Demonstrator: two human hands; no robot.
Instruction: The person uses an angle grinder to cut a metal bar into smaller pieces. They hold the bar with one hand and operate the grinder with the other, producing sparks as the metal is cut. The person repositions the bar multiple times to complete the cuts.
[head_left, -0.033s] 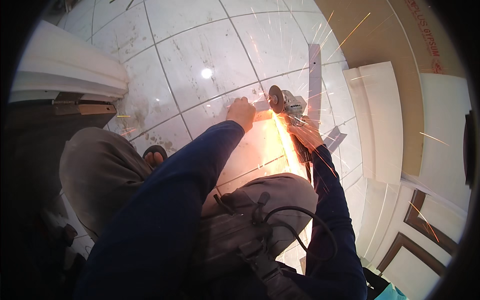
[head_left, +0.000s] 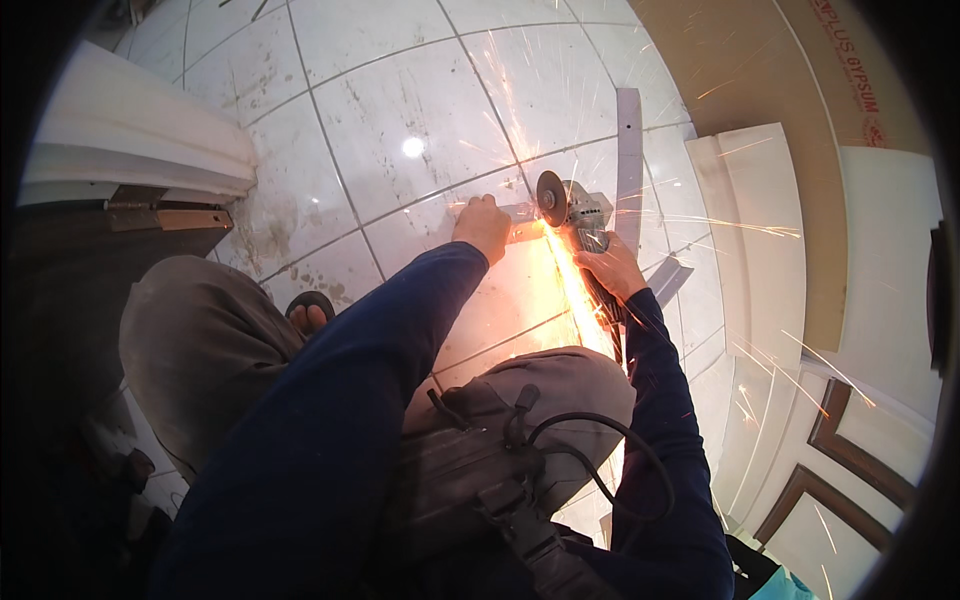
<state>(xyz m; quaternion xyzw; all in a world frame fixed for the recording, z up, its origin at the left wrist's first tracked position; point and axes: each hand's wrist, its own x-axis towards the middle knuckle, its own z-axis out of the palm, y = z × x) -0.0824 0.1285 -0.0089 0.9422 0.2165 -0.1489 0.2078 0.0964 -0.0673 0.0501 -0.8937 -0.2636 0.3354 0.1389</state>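
Note:
My right hand point(head_left: 615, 267) is wrapped round the body of an angle grinder point(head_left: 592, 212), whose thin round disc point(head_left: 549, 197) faces left. The disc meets the end of a short grey metal piece point(head_left: 521, 213), and a bright stream of sparks runs from there toward my knee. My left hand point(head_left: 483, 228) is closed on the other end of that metal piece, low over the tiles. Its fingertips are partly hidden. A flat grey metal strip point(head_left: 628, 150) lies beyond the grinder. An angled metal offcut point(head_left: 668, 280) is just right of my right wrist.
White floor tiles point(head_left: 410, 90) with dirt smudges lie underneath. Brown boards point(head_left: 730, 70) and a white panel point(head_left: 755, 230) are along the right. A dark door edge with a hinge point(head_left: 140, 210) stands at the left. Brown frame pieces point(head_left: 860, 440) are at lower right.
The sparks have shifted, with more now streaking to the right and lower right. Both hands and the grinder stay almost in the same place.

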